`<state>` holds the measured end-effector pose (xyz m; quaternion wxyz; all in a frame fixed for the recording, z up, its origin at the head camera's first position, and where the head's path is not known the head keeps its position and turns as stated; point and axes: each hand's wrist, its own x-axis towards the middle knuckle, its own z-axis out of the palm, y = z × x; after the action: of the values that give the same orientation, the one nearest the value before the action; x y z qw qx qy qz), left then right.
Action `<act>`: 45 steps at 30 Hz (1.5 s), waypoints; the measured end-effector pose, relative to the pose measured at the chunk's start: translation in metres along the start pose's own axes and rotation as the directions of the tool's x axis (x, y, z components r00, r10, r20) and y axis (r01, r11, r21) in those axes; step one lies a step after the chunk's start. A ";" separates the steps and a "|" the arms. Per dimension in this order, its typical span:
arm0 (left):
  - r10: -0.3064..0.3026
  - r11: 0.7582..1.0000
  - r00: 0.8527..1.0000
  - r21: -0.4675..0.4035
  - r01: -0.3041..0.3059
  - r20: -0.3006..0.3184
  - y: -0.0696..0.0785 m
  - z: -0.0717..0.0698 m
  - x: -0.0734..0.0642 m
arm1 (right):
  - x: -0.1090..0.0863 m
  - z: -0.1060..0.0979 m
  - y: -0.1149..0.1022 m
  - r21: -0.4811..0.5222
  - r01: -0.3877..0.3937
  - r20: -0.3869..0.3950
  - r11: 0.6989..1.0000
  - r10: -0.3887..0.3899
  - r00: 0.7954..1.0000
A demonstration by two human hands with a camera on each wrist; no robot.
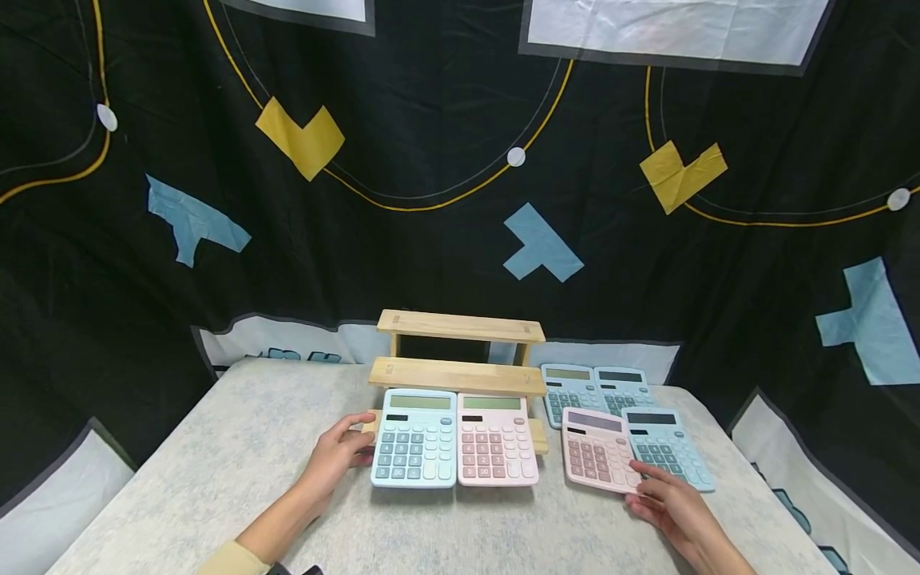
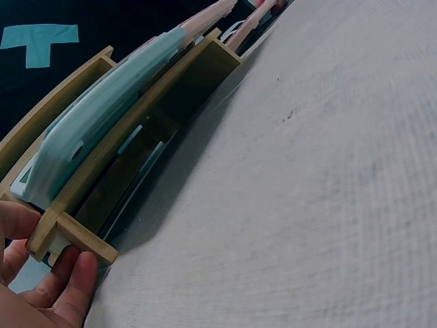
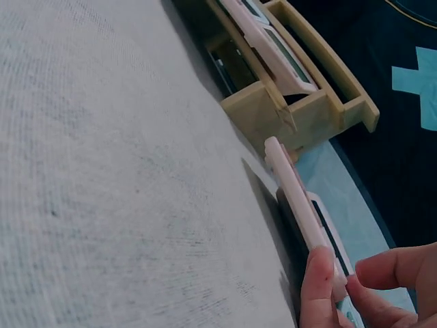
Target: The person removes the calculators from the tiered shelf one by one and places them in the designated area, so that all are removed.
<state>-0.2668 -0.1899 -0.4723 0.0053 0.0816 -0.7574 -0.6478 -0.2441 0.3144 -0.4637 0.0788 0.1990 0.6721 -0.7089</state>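
Observation:
A stepped wooden rack [image 1: 460, 372] stands on the table. On its lowest step a blue calculator [image 1: 414, 438] and a pink calculator [image 1: 496, 439] lean side by side. My left hand [image 1: 336, 454] grips the left end of that step, its thumb and fingers around the wood [image 2: 44, 236] in the left wrist view. To the right of the rack, my right hand [image 1: 676, 511] pinches a second pink calculator [image 1: 598, 449] by its lower right corner. That calculator [image 3: 300, 195] is tilted up off the tabletop in the right wrist view and partly overlaps a blue calculator [image 1: 668, 446].
Two more blue calculators, one on the left [image 1: 571, 391] and one on the right [image 1: 622, 389], lie behind the held one. The pale tabletop [image 1: 216, 447] ends at a black cloth backdrop [image 1: 431, 263] with tape pieces on it.

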 end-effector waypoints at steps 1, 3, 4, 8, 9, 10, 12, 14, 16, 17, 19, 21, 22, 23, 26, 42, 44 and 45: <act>-0.001 1.000 1.000 -0.002 0.001 0.000 0.000 0.000 0.000 | 0.000 0.000 -0.001 0.007 -0.002 0.007 1.000 0.002 1.000; 0.002 1.000 1.000 -0.001 -0.002 0.001 0.001 0.000 0.000 | 0.000 0.000 -0.002 0.020 0.000 0.014 1.000 -0.001 1.000; 0.003 1.000 1.000 -0.001 -0.003 0.001 0.001 0.000 0.000 | -0.001 0.000 -0.003 0.026 0.002 0.017 1.000 -0.002 1.000; 0.006 1.000 1.000 0.000 -0.006 0.008 0.001 0.000 0.000 | -0.002 0.001 -0.005 0.039 0.005 0.007 0.999 -0.005 1.000; 0.006 1.000 1.000 0.000 -0.006 0.009 0.001 0.000 0.000 | -0.003 0.001 -0.005 0.042 0.003 0.003 0.999 -0.003 1.000; 0.004 1.000 1.000 0.001 -0.004 0.009 0.001 0.000 0.000 | -0.004 0.001 -0.005 0.047 0.002 -0.002 0.999 -0.002 1.000; 0.003 1.000 1.000 0.000 -0.003 0.010 0.000 0.000 -0.001 | -0.006 0.001 -0.006 0.054 0.000 -0.010 0.999 0.001 1.000; 0.001 1.000 1.000 -0.001 -0.001 0.008 0.000 0.000 -0.001 | -0.007 0.002 -0.006 0.067 -0.002 -0.019 0.998 0.003 1.000; -0.001 1.000 1.000 0.000 0.001 0.009 0.000 -0.001 -0.001 | -0.009 0.002 -0.006 0.076 -0.002 -0.021 0.997 0.004 1.000; 0.000 1.000 1.000 0.001 0.000 0.010 0.000 -0.001 -0.001 | -0.010 0.003 -0.005 0.078 -0.002 -0.022 0.997 0.004 1.000; -0.006 1.000 1.000 0.005 0.006 0.011 0.000 -0.001 -0.001 | -0.011 0.003 -0.005 0.081 -0.004 -0.022 0.997 0.006 1.000; -0.009 1.000 1.000 0.009 0.009 0.013 0.000 -0.001 -0.001 | -0.012 0.004 -0.006 0.083 -0.006 -0.023 0.996 0.008 1.000; -0.011 1.000 1.000 0.010 0.011 0.012 0.000 -0.001 -0.001 | -0.013 0.004 -0.006 0.085 -0.006 -0.024 0.996 0.008 1.000; -0.011 1.000 1.000 0.010 0.010 0.011 0.000 0.000 -0.001 | -0.013 0.004 -0.006 0.085 -0.007 -0.026 0.996 0.009 1.000; -0.007 1.000 1.000 0.007 0.007 0.004 0.000 0.000 -0.001 | -0.014 0.004 -0.006 0.089 -0.011 -0.035 0.996 0.014 0.999; 0.001 1.000 1.000 0.005 -0.001 0.012 0.001 0.000 -0.001 | -0.017 -0.018 -0.007 0.031 -0.042 -0.112 0.999 0.046 0.993; -0.001 1.000 1.000 0.003 0.001 0.009 0.001 0.000 -0.001 | -0.016 -0.024 -0.008 0.034 -0.035 -0.132 0.999 0.040 0.990; -0.002 1.000 1.000 0.002 0.002 0.008 0.001 0.000 -0.001 | -0.015 -0.027 -0.009 0.038 -0.033 -0.152 0.999 0.039 0.988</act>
<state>-0.2662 -0.1893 -0.4714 0.0014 0.0796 -0.7579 -0.6474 -0.2287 0.3396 -0.4502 0.0363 0.2662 0.6599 -0.7017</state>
